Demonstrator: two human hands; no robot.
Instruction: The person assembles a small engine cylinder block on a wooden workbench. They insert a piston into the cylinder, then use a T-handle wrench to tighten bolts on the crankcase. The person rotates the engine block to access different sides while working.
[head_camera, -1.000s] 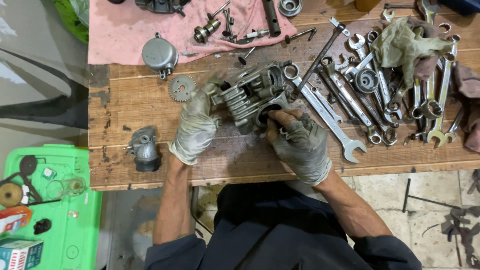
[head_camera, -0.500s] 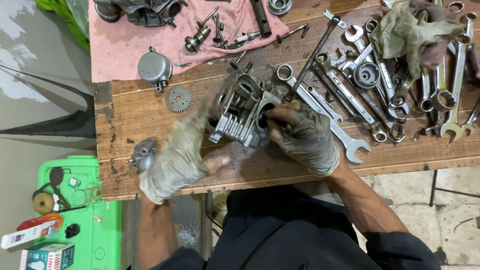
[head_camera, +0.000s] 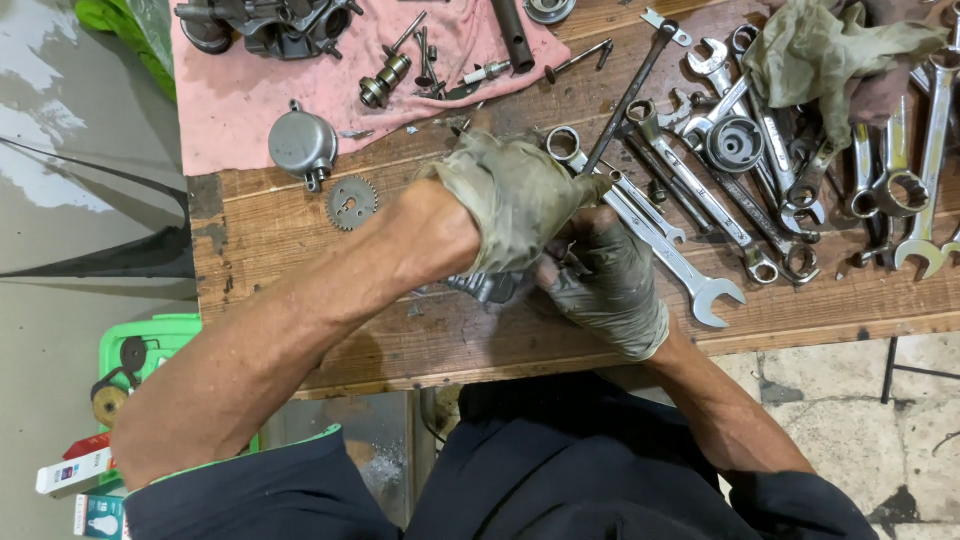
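Spanning a scarred wooden plank workbench, bearing a stained pink cloth and a scatter of steel spanners. Gripping a finned grey metal engine part at bench centre: gloved left hand closing over it, gloved right hand clutching beneath. Risking, likely, a greasy slip, knocking the small toothed sprocket off.
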